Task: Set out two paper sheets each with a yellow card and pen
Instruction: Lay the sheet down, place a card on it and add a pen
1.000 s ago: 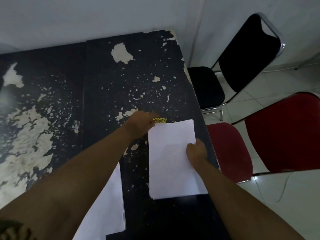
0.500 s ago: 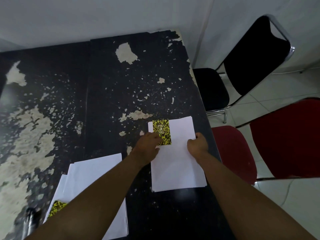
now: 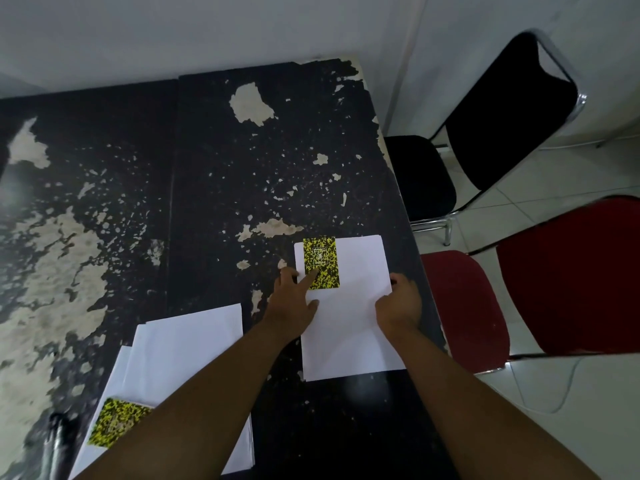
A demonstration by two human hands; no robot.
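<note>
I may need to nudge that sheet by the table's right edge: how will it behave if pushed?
The sheet looks thin and lies flat, so it is probably light and floppy. It will likely slide easily unless pinned, as the right hand does at its edge. The yellow card under the left hand would probably ride along.

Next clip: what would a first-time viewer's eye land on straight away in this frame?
Probably the yellow-and-black speckled card at the top left corner of the white paper sheet near the table's right edge, with the left hand touching a fingertip to it and the right hand at the sheet's right edge. Next, the worn black table with peeling pale patches, and the red padded chair to the right.
</note>
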